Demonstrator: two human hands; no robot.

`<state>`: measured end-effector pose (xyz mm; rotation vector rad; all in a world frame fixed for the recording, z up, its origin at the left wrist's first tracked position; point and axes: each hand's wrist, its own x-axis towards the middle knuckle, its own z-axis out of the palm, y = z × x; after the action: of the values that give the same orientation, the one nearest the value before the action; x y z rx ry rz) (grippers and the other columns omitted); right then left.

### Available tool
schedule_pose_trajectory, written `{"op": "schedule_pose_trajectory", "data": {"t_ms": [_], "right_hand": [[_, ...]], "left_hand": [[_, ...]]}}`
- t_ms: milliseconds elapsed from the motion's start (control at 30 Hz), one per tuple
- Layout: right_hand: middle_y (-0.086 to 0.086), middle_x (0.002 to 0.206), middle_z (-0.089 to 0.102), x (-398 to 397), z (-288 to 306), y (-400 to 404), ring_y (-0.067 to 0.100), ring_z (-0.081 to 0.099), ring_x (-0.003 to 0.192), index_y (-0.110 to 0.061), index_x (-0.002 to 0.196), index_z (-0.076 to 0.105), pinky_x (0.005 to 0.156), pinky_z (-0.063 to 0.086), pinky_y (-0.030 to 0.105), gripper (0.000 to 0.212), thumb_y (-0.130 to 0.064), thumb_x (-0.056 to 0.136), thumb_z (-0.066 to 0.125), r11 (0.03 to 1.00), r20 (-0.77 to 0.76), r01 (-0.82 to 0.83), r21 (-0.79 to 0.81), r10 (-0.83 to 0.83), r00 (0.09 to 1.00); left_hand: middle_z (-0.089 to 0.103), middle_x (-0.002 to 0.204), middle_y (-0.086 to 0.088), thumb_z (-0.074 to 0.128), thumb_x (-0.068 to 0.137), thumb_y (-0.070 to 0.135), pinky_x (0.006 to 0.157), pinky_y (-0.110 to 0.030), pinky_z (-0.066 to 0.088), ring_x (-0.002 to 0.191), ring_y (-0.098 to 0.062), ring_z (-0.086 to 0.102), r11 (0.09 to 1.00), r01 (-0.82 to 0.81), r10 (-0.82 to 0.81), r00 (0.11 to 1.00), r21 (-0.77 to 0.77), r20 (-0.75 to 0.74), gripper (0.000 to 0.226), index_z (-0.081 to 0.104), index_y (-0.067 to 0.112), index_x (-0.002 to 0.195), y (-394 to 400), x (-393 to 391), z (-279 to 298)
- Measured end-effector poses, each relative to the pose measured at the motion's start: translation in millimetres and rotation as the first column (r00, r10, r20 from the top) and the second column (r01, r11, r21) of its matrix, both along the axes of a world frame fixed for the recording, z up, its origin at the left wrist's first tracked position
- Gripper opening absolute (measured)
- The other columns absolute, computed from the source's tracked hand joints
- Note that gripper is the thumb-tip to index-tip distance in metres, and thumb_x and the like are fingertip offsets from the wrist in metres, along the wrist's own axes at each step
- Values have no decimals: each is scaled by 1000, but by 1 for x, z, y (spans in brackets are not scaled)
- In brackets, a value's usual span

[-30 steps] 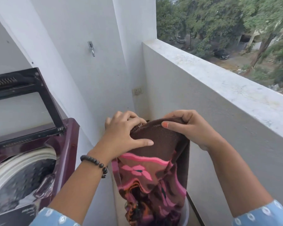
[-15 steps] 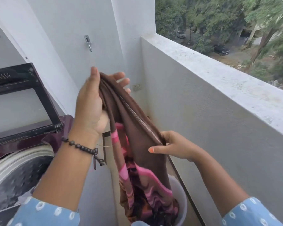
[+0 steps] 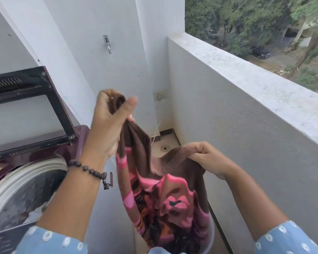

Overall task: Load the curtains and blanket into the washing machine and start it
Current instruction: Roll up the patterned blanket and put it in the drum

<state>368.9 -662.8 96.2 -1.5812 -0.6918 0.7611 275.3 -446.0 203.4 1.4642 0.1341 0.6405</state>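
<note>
A top-loading washing machine stands at the left edge of a narrow balcony, its dark-framed lid raised against the white wall and its drum open beneath a pale rim; what lies inside the drum is too blurred to tell. Just right of the machine, the person's left hand, with a bead bracelet at the wrist, is raised above the level of the machine's top, its fingers and thumb curled round a bunched brown edge of the blanket. The blanket, brown along its border and patterned in pink, orange and black, hangs from this grip between the two forearms, and its lower part sits in a pale tub on the floor at the bottom edge of the view. Farther right and lower, the right hand pinches the stitched brown hem between thumb and fingers, well apart from the left hand, so that the hem sags in a shallow loop between them. A tap projects from the wall above, a socket sits near the far corner, and the parapet bounds the balcony on the right. The cloth appears soft, thick and limp, probably of moderate weight, and likely to drag and fold under its own load. The hemmed border is judged the firmest hold; gathering more of its length before lifting it toward the drum should keep the tail from catching on the tub's rim.
</note>
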Motion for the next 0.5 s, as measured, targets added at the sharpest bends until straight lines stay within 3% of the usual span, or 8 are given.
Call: {"op": "schedule_pose_trajectory", "data": {"t_ms": [100, 200, 300, 400, 500], "right_hand": [[13, 90, 73, -6, 37, 17, 21, 69, 81, 1, 99, 70, 77, 58, 37, 24, 4, 100, 46, 989, 60, -8, 149, -1, 998], [5, 76, 67, -11, 61, 31, 10, 62, 67, 0, 89, 66, 63, 53, 23, 29, 15, 93, 41, 972, 138, 19, 235, -52, 989], [-3, 71, 66, -14, 69, 38, 6, 59, 64, -7, 82, 67, 60, 47, 16, 32, 15, 92, 45, 947, 142, 81, 310, -131, 981], [7, 74, 71, -7, 69, 39, 18, 63, 67, -8, 78, 63, 58, 51, 25, 24, 11, 91, 54, 892, 59, 242, 382, -285, 957], [27, 80, 64, 1, 61, 39, 29, 54, 72, -10, 75, 58, 60, 43, 34, 16, -2, 82, 69, 875, 2, 304, 376, -328, 945]], "left_hand": [[53, 81, 9, 84, 71, 38, 73, -22, 50, 71, -5, 54, 965, 81, -50, 991, 251, -128, 54, 48, 26, 109, -20, 0, -25], [55, 95, 5, 83, 60, 44, 84, -29, 53, 85, -9, 59, 913, 204, -133, 967, 354, -216, 74, 43, 29, 120, -43, 0, -42], [58, 120, -3, 86, 61, 40, 97, -42, 53, 111, -16, 63, 903, 269, -185, 947, 335, -261, 84, 38, 30, 129, -48, 2, -46], [65, 116, 5, 80, 80, 23, 99, -38, 52, 110, -11, 64, 886, 285, -198, 946, 365, -259, 58, 49, 26, 129, -43, 3, -42], [69, 110, 6, 62, 92, 5, 100, -32, 49, 106, -12, 64, 896, 203, -144, 974, 395, -175, 30, 62, 18, 119, -34, 6, -37]]}}
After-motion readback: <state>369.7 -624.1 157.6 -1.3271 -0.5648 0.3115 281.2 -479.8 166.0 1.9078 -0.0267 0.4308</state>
